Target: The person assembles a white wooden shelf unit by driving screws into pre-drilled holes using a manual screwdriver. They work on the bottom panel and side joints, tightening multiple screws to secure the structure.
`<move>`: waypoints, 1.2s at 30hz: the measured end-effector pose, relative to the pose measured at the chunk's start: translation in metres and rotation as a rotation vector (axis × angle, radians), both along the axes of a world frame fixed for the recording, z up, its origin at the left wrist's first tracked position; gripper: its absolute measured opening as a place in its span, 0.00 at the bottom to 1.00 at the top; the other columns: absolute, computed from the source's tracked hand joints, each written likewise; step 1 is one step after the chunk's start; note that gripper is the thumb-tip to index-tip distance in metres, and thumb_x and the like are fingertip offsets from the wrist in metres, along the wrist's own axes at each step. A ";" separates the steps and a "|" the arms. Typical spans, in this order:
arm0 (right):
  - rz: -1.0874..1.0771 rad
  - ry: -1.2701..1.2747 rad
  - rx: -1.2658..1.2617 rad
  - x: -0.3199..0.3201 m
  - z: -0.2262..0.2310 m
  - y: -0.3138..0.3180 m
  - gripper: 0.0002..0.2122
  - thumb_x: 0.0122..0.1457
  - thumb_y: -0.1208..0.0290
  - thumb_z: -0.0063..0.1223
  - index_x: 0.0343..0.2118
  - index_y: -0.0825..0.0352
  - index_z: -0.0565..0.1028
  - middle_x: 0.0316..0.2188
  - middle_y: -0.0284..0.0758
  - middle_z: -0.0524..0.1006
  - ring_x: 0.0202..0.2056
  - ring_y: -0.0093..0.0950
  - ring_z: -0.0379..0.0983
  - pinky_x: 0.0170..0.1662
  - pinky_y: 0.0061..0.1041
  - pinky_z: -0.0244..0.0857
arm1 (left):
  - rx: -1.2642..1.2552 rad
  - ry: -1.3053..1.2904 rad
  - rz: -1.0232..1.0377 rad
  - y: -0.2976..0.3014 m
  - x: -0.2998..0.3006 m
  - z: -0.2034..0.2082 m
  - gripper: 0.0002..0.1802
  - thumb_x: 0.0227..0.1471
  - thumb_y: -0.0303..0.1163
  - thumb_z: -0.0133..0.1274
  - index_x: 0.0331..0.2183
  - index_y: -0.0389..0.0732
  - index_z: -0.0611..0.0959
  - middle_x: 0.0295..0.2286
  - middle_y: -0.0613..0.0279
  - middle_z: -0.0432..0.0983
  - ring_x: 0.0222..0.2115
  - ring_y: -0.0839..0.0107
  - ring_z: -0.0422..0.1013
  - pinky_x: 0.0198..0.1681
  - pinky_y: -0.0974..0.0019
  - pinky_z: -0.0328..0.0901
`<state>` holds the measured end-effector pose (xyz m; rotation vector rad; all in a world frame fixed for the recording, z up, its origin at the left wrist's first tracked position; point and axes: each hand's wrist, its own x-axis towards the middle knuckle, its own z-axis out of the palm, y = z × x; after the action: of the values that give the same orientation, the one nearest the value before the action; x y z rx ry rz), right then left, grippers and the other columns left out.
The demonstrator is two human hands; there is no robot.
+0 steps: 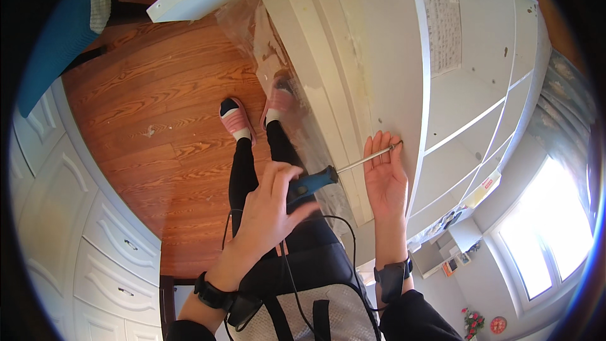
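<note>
A screwdriver with a blue handle and a thin metal shaft [360, 163] slants up to the right across the front of a white furniture panel [385, 44]. My left hand [268, 205] is wrapped loosely round its handle, thumb stretched out below. With the palm turned up, my right hand [386, 186] has its thumb and finger closed about the shaft close to the tip. The other fingers of that hand extend behind the shaft. The tip meets the panel near its right edge; whether a screw sits there is too small to tell.
White shelving [470, 104] with open compartments stands at the right. A wooden floor [151, 132] lies at the left, with my pink slippers [235, 120] on it. White drawers [120, 265] line the left side. A black cable [352, 230] hangs between my arms.
</note>
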<state>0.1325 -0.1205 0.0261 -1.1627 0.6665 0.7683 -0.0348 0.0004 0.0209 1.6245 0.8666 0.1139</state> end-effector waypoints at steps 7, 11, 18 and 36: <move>-0.019 0.017 -0.092 0.001 -0.002 -0.002 0.08 0.60 0.68 0.48 0.37 0.67 0.71 0.40 0.34 0.72 0.48 0.26 0.66 0.60 0.32 0.55 | -1.383 0.153 0.074 0.012 -0.021 -0.008 0.16 0.56 0.37 0.49 0.38 0.33 0.74 0.21 0.59 0.73 0.13 0.80 0.65 0.15 0.80 0.54; 0.044 -0.033 -0.158 0.002 -0.002 -0.001 0.07 0.59 0.69 0.50 0.35 0.68 0.72 0.36 0.34 0.72 0.46 0.27 0.68 0.58 0.32 0.59 | -0.818 0.014 0.010 0.008 -0.011 -0.008 0.17 0.53 0.36 0.52 0.40 0.33 0.72 0.21 0.60 0.73 0.14 0.79 0.66 0.17 0.77 0.57; 0.088 -0.066 -0.169 0.001 -0.003 0.000 0.09 0.59 0.67 0.50 0.34 0.68 0.72 0.37 0.34 0.73 0.46 0.27 0.68 0.59 0.32 0.58 | -1.080 0.201 0.053 0.013 -0.012 -0.004 0.14 0.52 0.37 0.54 0.28 0.35 0.77 0.19 0.64 0.73 0.15 0.80 0.65 0.19 0.76 0.60; 0.099 -0.078 -0.135 0.002 0.002 0.010 0.12 0.61 0.66 0.45 0.42 0.69 0.70 0.41 0.33 0.71 0.45 0.25 0.67 0.60 0.30 0.56 | -0.167 -0.023 -0.077 0.003 -0.007 -0.007 0.16 0.48 0.34 0.58 0.37 0.35 0.76 0.26 0.58 0.72 0.23 0.68 0.70 0.26 0.70 0.64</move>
<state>0.1348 -0.1100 0.0277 -1.3507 0.6066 0.7656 -0.0421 0.0037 0.0142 1.4951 0.7748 0.0061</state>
